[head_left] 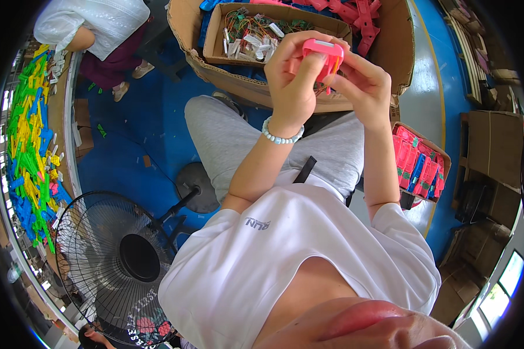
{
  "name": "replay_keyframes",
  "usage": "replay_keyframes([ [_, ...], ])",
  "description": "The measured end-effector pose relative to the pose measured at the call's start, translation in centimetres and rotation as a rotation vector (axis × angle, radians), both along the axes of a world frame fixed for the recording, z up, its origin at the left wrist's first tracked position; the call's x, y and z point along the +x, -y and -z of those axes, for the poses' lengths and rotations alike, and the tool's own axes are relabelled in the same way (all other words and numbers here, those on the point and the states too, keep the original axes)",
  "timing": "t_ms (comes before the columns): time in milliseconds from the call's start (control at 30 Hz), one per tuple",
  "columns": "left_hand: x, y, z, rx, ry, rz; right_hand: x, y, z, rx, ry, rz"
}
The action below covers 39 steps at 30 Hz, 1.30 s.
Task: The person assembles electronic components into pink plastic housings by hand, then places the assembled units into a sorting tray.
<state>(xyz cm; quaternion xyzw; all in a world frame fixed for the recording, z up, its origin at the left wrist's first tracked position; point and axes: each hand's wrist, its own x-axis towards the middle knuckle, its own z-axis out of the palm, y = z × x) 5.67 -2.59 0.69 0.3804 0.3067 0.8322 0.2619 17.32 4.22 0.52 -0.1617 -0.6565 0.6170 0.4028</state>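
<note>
Part: the small pink plastic clip-shaped piece [325, 55] is up in front of you, above your lap, between both hands.
Left hand [291, 78]: your fingers are clamped on its left side, thumb on the front.
Right hand [364, 84]: your fingertips pinch at its lower right edge.
Handling: it looks light, stiff and smooth; hold it by the flat sides.
Behind: the brown cardboard box of small wired parts [256, 32].
Right: a carton of pink plastic pieces [419, 166].
</note>
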Motion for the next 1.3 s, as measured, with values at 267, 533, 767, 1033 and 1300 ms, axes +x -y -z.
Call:
replay_keyframes([
  [267,-1.4,0.5,-2.0,0.01,0.251,0.259,0.3,-2.3,-2.6,0.808,0.04,0.063],
  [533,-2.1,0.8,-1.0,0.078,0.427,0.521,0.0,-1.5,-3.1,1.022,0.082,0.195],
  [767,0.0,0.9,-1.8,0.08,0.117,0.123,0.4,0.1,-2.8,0.119,0.048,0.06],
  [1033,0.5,0.0,-0.5,0.22,-0.138,-0.03,-0.7,0.8,-1.8,0.633,0.084,0.25],
  [1300,0.1,-0.1,0.3,0.252,-0.35,-0.338,-2.1,2.6,-1.8,0.601,0.099,0.342],
])
